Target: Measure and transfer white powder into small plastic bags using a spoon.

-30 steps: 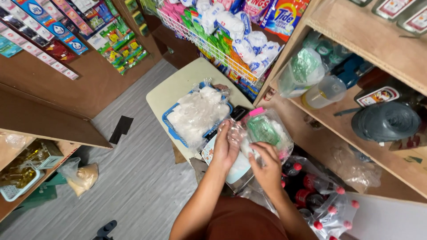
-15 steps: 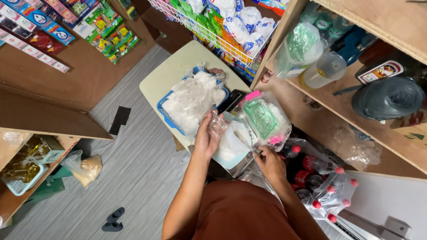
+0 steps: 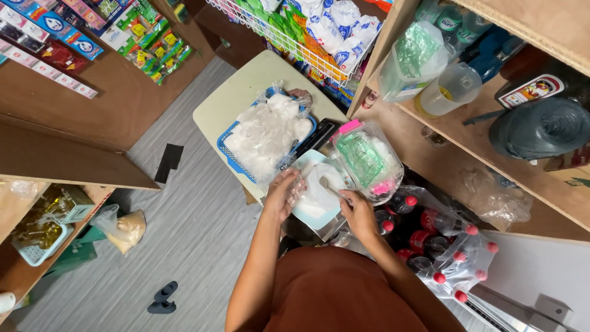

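Plastic bag [image 3: 319,184] on the scale tray [image 3: 313,212] is pinched by left hand [image 3: 284,193] and right hand [image 3: 357,212], near the blue basket [image 3: 230,154].

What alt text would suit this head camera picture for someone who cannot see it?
Seen from above, a person's left hand and right hand handle a clear plastic bag of white powder at a small table, beside a blue basket of filled bags, amid shop shelves.

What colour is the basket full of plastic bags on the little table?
The basket is blue, filled with clear plastic bags. The head view shows it best.
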